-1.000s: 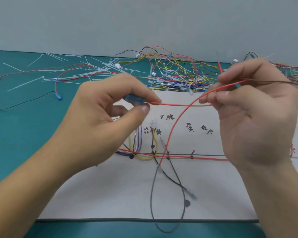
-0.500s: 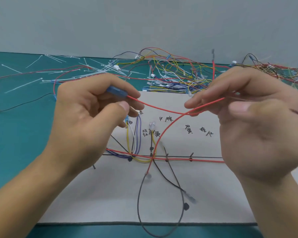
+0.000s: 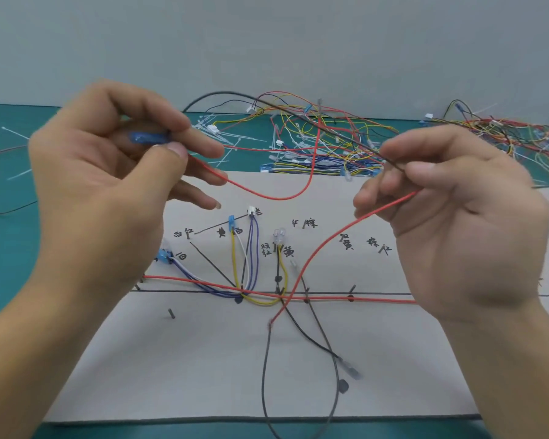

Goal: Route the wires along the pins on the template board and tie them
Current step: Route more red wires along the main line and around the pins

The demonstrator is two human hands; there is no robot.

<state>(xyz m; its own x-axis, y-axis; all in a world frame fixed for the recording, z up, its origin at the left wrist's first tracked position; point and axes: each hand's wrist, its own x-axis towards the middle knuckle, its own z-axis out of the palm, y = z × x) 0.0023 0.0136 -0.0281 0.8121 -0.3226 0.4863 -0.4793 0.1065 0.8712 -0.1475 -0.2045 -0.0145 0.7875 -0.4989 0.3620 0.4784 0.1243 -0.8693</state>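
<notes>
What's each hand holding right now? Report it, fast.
Left hand: pinching a blue connector between thumb and forefinger.
Right hand: pinching a dark wire, with a red wire also in its fingers.

The template board point(image 3: 203, 359) looks like matt grey card. The red wire point(image 3: 279, 198) wears smooth plastic insulation; the blue connector point(image 3: 146, 137) looks plastic too.

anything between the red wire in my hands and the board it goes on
Nothing solid: the red wire hangs free between the left hand and right hand above the template board; only routed wires and pins lie beneath.
</notes>
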